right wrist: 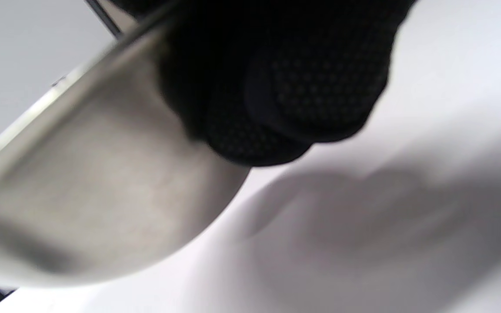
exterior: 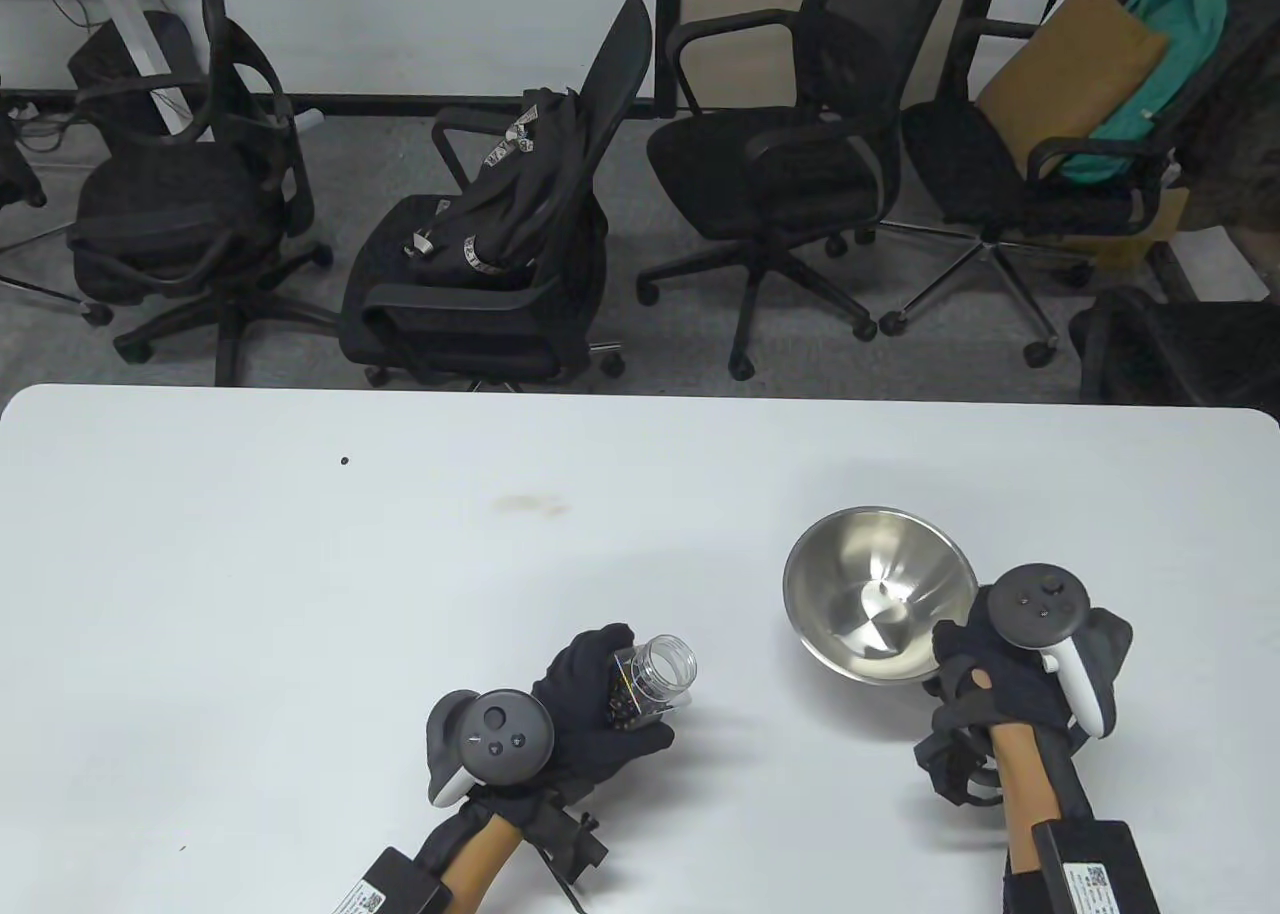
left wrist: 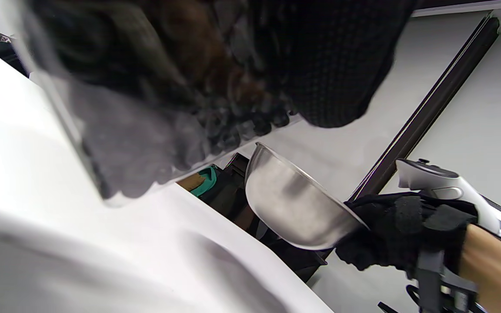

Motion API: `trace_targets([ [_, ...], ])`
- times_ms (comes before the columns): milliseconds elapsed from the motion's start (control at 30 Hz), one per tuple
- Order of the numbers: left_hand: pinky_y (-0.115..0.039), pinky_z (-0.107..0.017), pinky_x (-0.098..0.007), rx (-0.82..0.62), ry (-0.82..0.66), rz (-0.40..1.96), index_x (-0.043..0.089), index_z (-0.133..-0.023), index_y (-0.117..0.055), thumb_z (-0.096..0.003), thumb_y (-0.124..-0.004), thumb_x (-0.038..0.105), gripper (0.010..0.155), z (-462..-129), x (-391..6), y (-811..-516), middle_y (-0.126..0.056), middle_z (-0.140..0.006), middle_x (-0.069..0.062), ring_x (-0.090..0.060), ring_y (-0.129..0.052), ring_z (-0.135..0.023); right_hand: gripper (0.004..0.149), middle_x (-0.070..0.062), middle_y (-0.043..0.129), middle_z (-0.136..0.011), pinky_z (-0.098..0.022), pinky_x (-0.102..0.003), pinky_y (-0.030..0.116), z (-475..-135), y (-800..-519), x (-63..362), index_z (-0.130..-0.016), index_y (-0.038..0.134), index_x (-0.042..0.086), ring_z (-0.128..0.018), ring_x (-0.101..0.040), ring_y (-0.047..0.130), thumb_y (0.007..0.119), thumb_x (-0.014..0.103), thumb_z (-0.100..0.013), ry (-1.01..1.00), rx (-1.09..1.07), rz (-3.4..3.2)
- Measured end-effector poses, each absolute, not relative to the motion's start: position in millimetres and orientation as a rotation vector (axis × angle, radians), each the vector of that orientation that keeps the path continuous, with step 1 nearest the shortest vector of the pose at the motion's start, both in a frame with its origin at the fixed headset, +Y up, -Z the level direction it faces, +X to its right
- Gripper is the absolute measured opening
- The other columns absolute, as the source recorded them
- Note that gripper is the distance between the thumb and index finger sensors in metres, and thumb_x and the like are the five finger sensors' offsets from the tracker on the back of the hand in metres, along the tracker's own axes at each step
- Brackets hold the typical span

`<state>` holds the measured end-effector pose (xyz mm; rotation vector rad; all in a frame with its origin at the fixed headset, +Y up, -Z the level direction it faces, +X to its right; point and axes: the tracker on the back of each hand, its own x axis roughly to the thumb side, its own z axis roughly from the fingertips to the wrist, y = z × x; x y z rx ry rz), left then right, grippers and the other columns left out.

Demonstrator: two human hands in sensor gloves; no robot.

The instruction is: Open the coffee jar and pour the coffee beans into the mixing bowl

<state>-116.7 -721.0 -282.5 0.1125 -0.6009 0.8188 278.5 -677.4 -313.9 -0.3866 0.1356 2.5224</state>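
Observation:
My left hand [exterior: 590, 699] grips a clear coffee jar [exterior: 655, 682] with no lid on it, tilted with its open mouth toward the right and a few dark beans inside. The jar [left wrist: 146, 130] fills the top of the left wrist view, blurred. My right hand [exterior: 985, 679] holds the steel mixing bowl [exterior: 878, 594] by its near right rim, tipped toward the jar and lifted off the table. The bowl looks empty. It also shows in the left wrist view [left wrist: 289, 200] and the right wrist view [right wrist: 94, 187]. The lid is not in view.
The white table [exterior: 300, 604] spreads wide to the left and behind the hands, with a small dark speck [exterior: 345, 461] and a faint stain [exterior: 525, 504]. Black office chairs [exterior: 480, 254] stand beyond the far edge.

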Motion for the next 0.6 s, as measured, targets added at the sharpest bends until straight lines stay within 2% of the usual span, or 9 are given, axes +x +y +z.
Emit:
trace_targets([
  [367, -0.065, -0.072, -0.063, 0.132, -0.592, 0.748, 0.000, -0.114, -0.047, -0.0464, -0.098, 0.043, 0.095, -282.4, -112.4, -718.6, -0.061, -0.109, -0.025, -0.047, -0.072, -0.097, 0.050, -0.034, 0.080, -0.083, -0.035, -0.022, 0.093, -289.6, -709.0, 240.2, -0.100, 0.049, -0.008, -0.045, -0.012, 0.100, 0.077, 0.003, -0.061, 0.250, -0.197, 2.540],
  [600, -0.063, -0.073, -0.064, 0.200, -0.594, 0.551, 0.003, -0.114, -0.049, -0.0465, -0.099, 0.041, 0.093, -276.9, -100.1, -707.4, -0.061, -0.111, -0.025, -0.047, -0.071, -0.098, 0.050, -0.034, 0.080, -0.083, -0.035, -0.022, 0.093, -285.5, -715.0, 233.2, -0.101, 0.048, -0.008, -0.045, -0.011, 0.100, 0.077, 0.003, -0.061, 0.262, -0.159, 2.562],
])
